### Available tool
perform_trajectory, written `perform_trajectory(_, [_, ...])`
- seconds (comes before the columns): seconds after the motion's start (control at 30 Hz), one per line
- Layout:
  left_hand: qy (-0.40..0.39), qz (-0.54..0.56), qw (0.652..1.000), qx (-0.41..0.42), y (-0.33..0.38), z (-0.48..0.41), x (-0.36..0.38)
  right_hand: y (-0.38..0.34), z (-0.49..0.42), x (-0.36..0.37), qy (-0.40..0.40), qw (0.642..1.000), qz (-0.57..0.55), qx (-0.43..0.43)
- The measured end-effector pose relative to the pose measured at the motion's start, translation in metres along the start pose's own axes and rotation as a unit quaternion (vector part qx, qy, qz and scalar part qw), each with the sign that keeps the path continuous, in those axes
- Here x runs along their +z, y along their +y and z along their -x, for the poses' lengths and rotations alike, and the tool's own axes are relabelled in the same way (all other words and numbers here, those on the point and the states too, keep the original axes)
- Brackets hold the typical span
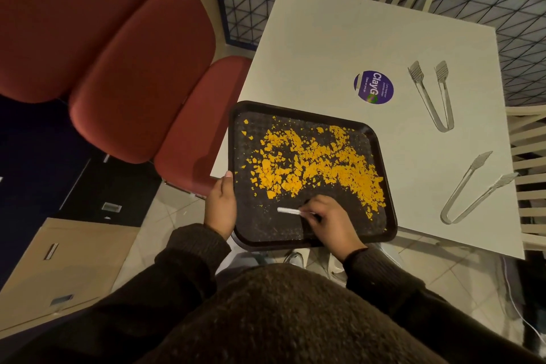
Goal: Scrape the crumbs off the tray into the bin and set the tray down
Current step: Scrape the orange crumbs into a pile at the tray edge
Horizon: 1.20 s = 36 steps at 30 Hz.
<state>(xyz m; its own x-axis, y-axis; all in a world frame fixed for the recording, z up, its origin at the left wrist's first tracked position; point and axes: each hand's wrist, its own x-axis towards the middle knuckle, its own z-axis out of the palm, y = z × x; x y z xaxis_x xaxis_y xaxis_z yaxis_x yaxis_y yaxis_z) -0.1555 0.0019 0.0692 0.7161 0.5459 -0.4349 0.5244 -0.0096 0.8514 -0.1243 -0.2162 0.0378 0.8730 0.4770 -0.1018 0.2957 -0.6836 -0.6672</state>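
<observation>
1. Holds tray point(266, 229) by left rim in left hand point(221, 207), thumb clamped over edge, at near left corner of table point(354, 47).
2. Pinches white scraper point(288, 211) in right hand point(328, 221), on bare near area beside crumbs point(313, 162).
3. Risks flinging crumbs onto table with hard strokes.
4. Risks sliding load off through one-handed tilt; shows no bin.

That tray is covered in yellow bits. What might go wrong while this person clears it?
1. The crumbs reach the right rim of the tray; a hard push with the white scraper in the right hand may flick some onto the table.
2. Only the left hand grips the tray, by its left edge, and it juts past the table; it might tip.
3. No bin is in view, so crumbs may spill on the way.
</observation>
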Motion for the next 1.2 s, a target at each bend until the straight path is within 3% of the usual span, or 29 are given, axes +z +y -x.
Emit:
perform_trajectory(0.13, [-0.001, 0.001, 1.000, 0.000, -0.001, -0.001, 0.000, -0.002, -0.016, 0.002, 0.059, 0.987, -0.041, 0.144])
perform_trajectory(0.2, [0.006, -0.009, 1.000, 0.006, -0.003, -0.002, -0.001, 0.000, -0.018, 0.001, 0.072, 0.983, -0.029, 0.169])
perform_trajectory(0.3, [0.008, -0.013, 1.000, 0.005, -0.001, -0.003, -0.001, -0.002, -0.013, -0.004, 0.082, 0.986, -0.015, 0.142])
perform_trajectory(0.43, [0.005, -0.005, 1.000, 0.002, 0.001, -0.003, 0.000, -0.006, -0.005, -0.008, 0.022, 0.999, 0.023, 0.004])
perform_trajectory(0.5, [0.005, -0.004, 1.000, 0.001, 0.001, -0.003, 0.000, -0.004, -0.006, -0.006, 0.016, 1.000, 0.027, -0.004])
perform_trajectory(0.77, [0.000, -0.012, 1.000, 0.009, 0.003, -0.001, 0.000, 0.019, -0.035, -0.011, 0.100, 0.965, -0.045, 0.239])
perform_trajectory(0.83, [-0.002, -0.010, 1.000, 0.010, 0.003, -0.001, 0.000, 0.022, -0.036, -0.014, 0.103, 0.959, -0.053, 0.259])
perform_trajectory(1.1, [-0.002, 0.004, 1.000, 0.000, 0.003, -0.002, 0.000, 0.007, -0.002, -0.014, 0.020, 0.999, 0.014, 0.041])
perform_trajectory(1.2, [0.001, 0.010, 1.000, 0.006, 0.003, -0.001, 0.001, 0.008, -0.004, -0.007, 0.025, 0.998, -0.016, 0.053])
